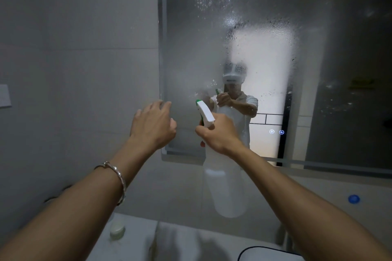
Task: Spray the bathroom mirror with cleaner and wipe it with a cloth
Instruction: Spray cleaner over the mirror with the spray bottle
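**Bottle up, glass already misted**

R hand [218, 133] is up front, fingers wrapped tight round the neck of the spray bottle [229, 186]. The green-and-white nozzle is aimed at the mirror [339, 48], close to the lower-left part of the glass, and the pale body hangs below the fist. L hand [152, 125] is raised just beside it w/ fingers loosely curled and nothing in it, near the mirror's left edge. There's a silver bracelet [115, 178] on that wrist. Fine droplets cover the upper and centre glass. Down low, a small white jar [117, 230] sits on the counter. At bottom right is a white item w/ dark edging [269, 254]; can't tell what it is.
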The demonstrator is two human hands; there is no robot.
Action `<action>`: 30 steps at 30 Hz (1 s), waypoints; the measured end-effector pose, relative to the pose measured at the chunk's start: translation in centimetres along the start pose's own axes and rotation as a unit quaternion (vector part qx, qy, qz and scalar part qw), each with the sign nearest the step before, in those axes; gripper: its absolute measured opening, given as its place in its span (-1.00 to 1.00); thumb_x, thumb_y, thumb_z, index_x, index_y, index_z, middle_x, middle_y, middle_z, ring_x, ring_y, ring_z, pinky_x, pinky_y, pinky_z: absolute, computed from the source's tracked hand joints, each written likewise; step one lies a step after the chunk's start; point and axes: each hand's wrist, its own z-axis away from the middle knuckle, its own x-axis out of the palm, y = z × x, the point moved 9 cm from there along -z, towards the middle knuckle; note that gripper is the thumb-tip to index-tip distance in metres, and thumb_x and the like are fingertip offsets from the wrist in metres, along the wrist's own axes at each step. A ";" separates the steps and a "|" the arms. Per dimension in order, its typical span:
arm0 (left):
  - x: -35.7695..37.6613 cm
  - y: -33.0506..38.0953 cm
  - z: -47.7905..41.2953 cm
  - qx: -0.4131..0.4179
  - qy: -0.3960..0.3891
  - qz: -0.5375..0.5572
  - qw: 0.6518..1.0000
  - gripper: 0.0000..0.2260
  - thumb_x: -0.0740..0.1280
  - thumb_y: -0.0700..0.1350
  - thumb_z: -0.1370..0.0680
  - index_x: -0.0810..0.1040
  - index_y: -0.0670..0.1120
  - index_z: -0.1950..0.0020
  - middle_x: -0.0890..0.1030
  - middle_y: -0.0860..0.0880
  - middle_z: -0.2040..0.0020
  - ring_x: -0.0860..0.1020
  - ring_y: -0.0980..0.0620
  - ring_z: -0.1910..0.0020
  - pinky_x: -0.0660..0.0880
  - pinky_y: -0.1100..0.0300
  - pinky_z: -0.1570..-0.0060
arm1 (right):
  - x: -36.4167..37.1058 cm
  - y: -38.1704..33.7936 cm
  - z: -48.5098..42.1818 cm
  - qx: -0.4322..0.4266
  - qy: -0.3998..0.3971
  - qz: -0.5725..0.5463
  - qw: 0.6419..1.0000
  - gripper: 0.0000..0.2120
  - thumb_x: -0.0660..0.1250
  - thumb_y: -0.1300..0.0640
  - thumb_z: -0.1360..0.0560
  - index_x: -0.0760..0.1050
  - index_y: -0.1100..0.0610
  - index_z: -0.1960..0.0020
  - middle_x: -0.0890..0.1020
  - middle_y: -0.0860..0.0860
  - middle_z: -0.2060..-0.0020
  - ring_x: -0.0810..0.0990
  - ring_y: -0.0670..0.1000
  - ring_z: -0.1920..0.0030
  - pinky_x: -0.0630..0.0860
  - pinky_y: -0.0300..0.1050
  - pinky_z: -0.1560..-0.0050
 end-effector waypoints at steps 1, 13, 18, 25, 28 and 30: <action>0.1 0.3 0.0 0.001 0.001 0.001 1.000 -0.56 0.18 -0.04 -0.54 0.30 -0.10 -0.41 0.39 -0.14 -0.37 0.41 -0.16 -0.28 0.36 -0.04 -0.23 | -0.2 0.1 0.1 -0.004 -0.001 0.007 1.000 -0.87 0.34 0.20 -0.42 0.47 0.17 0.29 0.56 0.01 0.45 0.65 -0.02 0.42 0.58 -0.09 0.35; 1.3 5.1 0.6 0.029 -0.012 0.029 0.999 -0.57 0.17 -0.04 -0.54 0.30 -0.11 -0.40 0.37 -0.14 -0.37 0.40 -0.17 -0.28 0.37 -0.04 -0.21 | -4.4 4.1 2.3 0.042 0.026 -0.008 0.999 -0.90 0.32 0.21 -0.42 0.49 0.22 0.25 0.58 0.06 0.40 0.65 0.00 0.42 0.43 -0.26 0.46; 1.6 7.3 0.7 0.039 -0.012 0.030 0.999 -0.56 0.18 -0.04 -0.54 0.29 -0.11 -0.41 0.40 -0.15 -0.35 0.43 -0.18 -0.25 0.40 -0.05 -0.19 | -7.0 6.2 3.2 0.057 0.044 -0.001 0.997 -0.92 0.30 0.20 -0.41 0.49 0.22 0.21 0.61 0.10 0.34 0.65 -0.02 0.43 0.50 -0.21 0.41; 1.7 12.5 0.3 0.082 -0.011 0.042 0.996 -0.54 0.17 -0.04 -0.55 0.25 -0.10 -0.43 0.38 -0.14 -0.37 0.41 -0.14 -0.27 0.35 -0.03 -0.21 | -11.8 7.9 4.4 0.080 0.066 -0.027 0.994 -0.88 0.29 0.22 -0.43 0.52 0.30 0.13 0.58 0.03 0.39 0.63 -0.07 0.46 0.55 -0.09 0.33; 1.9 14.5 0.3 0.098 -0.013 0.039 0.994 -0.55 0.17 -0.04 -0.54 0.25 -0.11 -0.42 0.38 -0.16 -0.37 0.41 -0.15 -0.27 0.35 -0.03 -0.21 | -13.5 9.5 5.2 0.100 0.084 0.025 0.991 -0.87 0.32 0.18 -0.41 0.54 0.26 0.20 0.59 0.02 0.43 0.58 -0.12 0.51 0.53 -0.14 0.36; 2.1 15.7 0.2 0.103 -0.013 0.035 0.994 -0.54 0.16 -0.03 -0.54 0.26 -0.11 -0.42 0.39 -0.16 -0.36 0.41 -0.16 -0.26 0.36 -0.03 -0.20 | -14.6 10.5 5.8 0.108 0.099 0.043 0.988 -0.86 0.32 0.14 -0.39 0.54 0.23 0.23 0.60 0.01 0.45 0.60 -0.10 0.49 0.52 -0.15 0.35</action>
